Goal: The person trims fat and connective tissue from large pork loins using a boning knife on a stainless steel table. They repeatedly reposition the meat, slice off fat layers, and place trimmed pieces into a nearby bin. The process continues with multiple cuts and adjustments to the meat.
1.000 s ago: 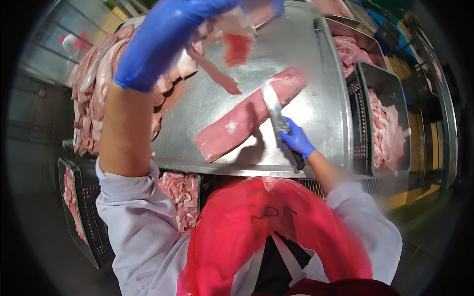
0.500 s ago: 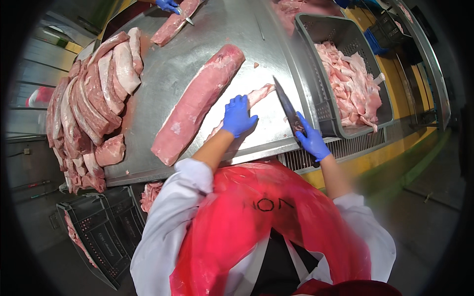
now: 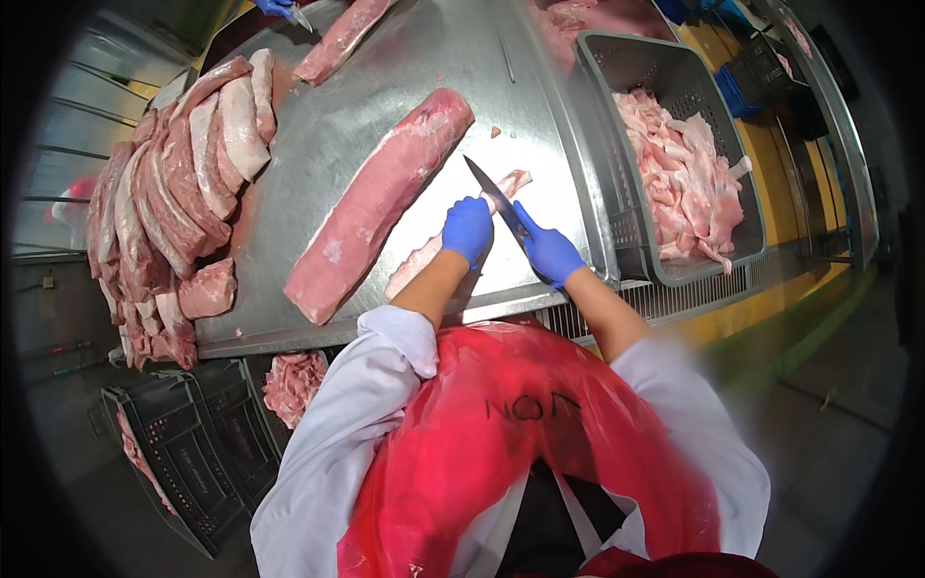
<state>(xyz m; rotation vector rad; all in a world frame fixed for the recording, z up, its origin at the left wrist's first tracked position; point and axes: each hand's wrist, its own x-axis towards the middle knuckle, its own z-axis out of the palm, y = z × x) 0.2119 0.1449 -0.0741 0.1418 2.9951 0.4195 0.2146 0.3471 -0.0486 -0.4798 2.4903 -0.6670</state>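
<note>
Counter with a meat pile at left, a crate of trimmings at right, a loin between. Left hand curls over a strip beside the loin, grip unclear; right hand clasps a knife, blade across the strip.

Strong glare on steel table; edges bowed, rim black; floor dim.

Steel table (brightly shining), long pink loin, pale strip, heaped slabs, farther loin
</note>
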